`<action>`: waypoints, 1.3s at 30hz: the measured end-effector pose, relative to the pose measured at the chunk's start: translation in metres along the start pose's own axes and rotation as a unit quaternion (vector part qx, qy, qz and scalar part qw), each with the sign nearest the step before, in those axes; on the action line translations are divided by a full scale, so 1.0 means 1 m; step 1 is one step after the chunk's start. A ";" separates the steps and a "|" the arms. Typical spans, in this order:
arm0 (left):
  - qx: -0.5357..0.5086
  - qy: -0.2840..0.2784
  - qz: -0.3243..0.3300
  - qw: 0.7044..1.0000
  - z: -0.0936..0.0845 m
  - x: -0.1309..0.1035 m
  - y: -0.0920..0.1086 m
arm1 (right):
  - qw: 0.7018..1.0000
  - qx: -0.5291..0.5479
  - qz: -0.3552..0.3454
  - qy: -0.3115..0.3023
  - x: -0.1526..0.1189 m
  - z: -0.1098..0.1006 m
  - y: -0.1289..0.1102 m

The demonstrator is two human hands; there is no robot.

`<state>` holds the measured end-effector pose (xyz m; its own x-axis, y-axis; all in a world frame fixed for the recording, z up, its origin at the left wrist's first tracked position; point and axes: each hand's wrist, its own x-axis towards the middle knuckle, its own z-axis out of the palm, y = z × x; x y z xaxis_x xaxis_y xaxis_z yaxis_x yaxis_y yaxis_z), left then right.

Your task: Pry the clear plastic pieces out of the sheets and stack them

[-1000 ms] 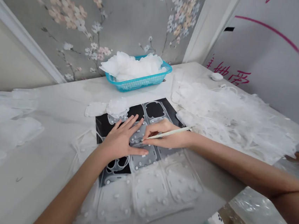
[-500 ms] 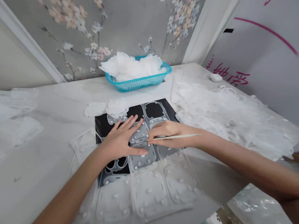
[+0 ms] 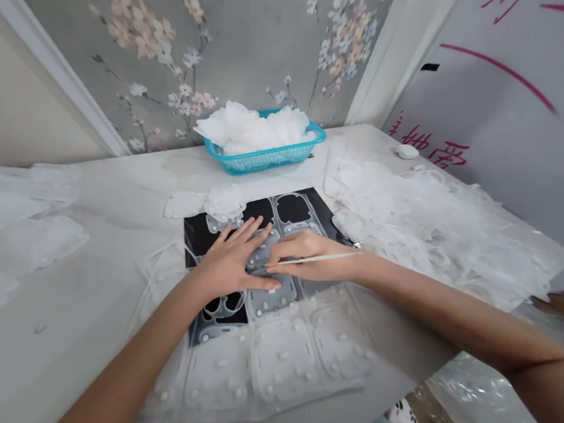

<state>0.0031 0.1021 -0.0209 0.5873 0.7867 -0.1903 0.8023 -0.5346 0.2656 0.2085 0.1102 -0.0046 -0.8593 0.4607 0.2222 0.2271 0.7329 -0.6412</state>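
Observation:
A translucent sheet of rounded-square pieces [image 3: 283, 348] with small white dots lies over a black mat [image 3: 322, 210] and runs past its near edge. My left hand [image 3: 230, 263] presses flat on the sheet, fingers spread, holding nothing. Close to its thumb, my right hand [image 3: 302, 253] is closed on a thin pale stick-like tool [image 3: 320, 259], its tip low at the sheet between the hands. The tip itself is too small to make out. Some cut-out pieces [image 3: 223, 202] lie at the mat's far left corner.
A blue basket [image 3: 261, 162] heaped with white pieces stands at the table's back by the wall. Tangled translucent scraps [image 3: 411, 217] cover the right side. Stacked white sheets [image 3: 34, 241] lie at the left. A small white round object [image 3: 407, 152] sits at the back right.
My right hand has moved slightly left with the tool, closer to my left thumb. My left hand stays on the sheet. The whole view has shifted a little.

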 end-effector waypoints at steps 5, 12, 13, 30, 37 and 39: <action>-0.001 -0.002 -0.006 1.000 -0.001 0.000 0.000 | 0.999 -0.033 -0.016 -0.018 -0.003 -0.003 -0.004; -0.002 -0.002 -0.007 1.000 0.000 -0.001 0.000 | 0.996 -0.054 0.026 -0.062 -0.020 -0.027 -0.012; -0.002 -0.002 -0.008 1.000 0.001 -0.001 0.000 | 0.996 -0.053 0.027 -0.065 -0.020 -0.027 -0.012; -0.011 0.005 -0.005 1.000 0.000 -0.002 0.001 | 1.000 -0.005 0.001 0.025 -0.002 0.003 -0.006; -0.012 0.010 0.001 1.000 0.002 -0.002 0.001 | 0.954 -0.273 -0.125 -0.025 -0.003 0.007 -0.002; -0.022 0.024 -0.007 0.999 0.001 -0.002 0.003 | 0.929 -0.342 -0.140 -0.011 -0.002 0.010 0.001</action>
<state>0.0040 0.0984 -0.0209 0.5687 0.8090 -0.1486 0.8047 -0.5097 0.3045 0.2056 0.1046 -0.0130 -0.9359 0.1993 0.2905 0.2251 0.9726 0.0580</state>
